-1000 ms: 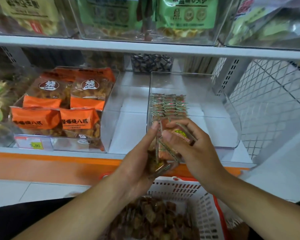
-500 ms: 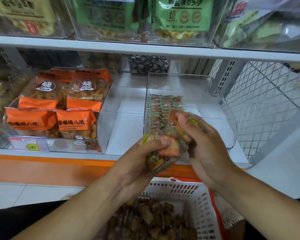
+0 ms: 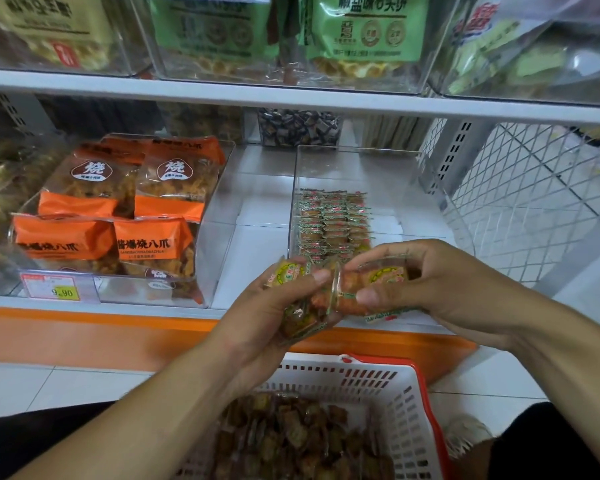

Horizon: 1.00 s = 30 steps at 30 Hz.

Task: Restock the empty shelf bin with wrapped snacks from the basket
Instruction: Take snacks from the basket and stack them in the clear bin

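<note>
A clear plastic shelf bin [image 3: 430,202] stands on the lower shelf and holds a neat block of small wrapped snacks [image 3: 331,220] along its left side. In front of its near wall, my left hand [image 3: 274,306] grips a small bunch of wrapped snacks [image 3: 300,315]. My right hand [image 3: 430,285] pinches a few more wrapped snacks [image 3: 371,284] between thumb and fingers, touching those in the left hand. Below, a white basket [image 3: 388,386] with a red rim holds many brown wrapped snacks [image 3: 291,438].
Left of the bin stands another clear bin of orange snack bags [image 3: 118,220] with a price tag [image 3: 58,289]. An upper shelf [image 3: 291,98] carries bins of green bags. A white wire mesh panel [image 3: 534,195] closes the right side.
My hands have drawn slightly apart, splitting the bunch of snacks. The right hand has shifted to the right with its share, and the left hand keeps the rest.
</note>
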Tool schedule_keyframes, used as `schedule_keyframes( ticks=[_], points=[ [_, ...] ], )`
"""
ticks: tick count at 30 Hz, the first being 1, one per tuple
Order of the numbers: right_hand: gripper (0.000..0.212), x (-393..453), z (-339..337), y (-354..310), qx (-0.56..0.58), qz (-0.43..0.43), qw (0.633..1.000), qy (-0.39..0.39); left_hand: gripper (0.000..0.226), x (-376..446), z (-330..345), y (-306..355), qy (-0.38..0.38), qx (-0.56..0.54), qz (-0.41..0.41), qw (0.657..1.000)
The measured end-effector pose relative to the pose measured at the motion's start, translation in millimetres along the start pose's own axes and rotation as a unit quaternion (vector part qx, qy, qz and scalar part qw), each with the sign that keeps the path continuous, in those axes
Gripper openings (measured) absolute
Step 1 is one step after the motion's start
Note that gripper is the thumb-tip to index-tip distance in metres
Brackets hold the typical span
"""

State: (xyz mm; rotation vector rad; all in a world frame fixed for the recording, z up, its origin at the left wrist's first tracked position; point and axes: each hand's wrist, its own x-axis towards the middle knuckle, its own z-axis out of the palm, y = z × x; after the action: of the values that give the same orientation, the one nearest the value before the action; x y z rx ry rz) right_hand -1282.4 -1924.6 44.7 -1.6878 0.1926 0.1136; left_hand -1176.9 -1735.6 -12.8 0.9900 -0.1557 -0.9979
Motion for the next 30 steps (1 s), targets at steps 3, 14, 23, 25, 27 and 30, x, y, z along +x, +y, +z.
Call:
schedule_keyframes(
  ticks=[3, 14, 23, 25, 27, 30],
  points=[
    [0.043, 0.9, 0.6, 1.7, 0.002, 0.016, 1.000, 0.011, 0.063, -0.6, 0.3, -3.9, 0.013, 0.016, -0.004, 1.000],
    [0.053, 1.2, 12.3, 9.6, -0.031, 0.054, 0.997, 0.035, 0.052, -1.6, 1.4, -11.4, 0.024, 0.039, 0.024, 0.999],
    [0.053, 4.7, 9.9, 7.0, 0.080, 0.020, 0.993, 0.090, 0.068, -2.0, 5.1, -4.3, 0.016, -0.011, 0.002, 1.000],
    [0.060, 5.1, 8.1, 2.5, 0.145, 0.036, 0.985, 0.089, 0.060, -1.4, 4.9, -2.6, 0.004, -0.040, -0.005, 0.999],
    [0.054, 3.8, 2.9, -2.0, 0.185, 0.035, 0.978, 0.088, 0.051, -0.7, 4.4, -1.1, -0.010, -0.053, -0.008, 0.999],
    [0.024, 1.0, -8.1, -7.4, 0.193, 0.007, 0.976, 0.098, 0.039, -1.4, 5.0, 0.8, -0.027, -0.058, -0.013, 0.998]
  ],
)
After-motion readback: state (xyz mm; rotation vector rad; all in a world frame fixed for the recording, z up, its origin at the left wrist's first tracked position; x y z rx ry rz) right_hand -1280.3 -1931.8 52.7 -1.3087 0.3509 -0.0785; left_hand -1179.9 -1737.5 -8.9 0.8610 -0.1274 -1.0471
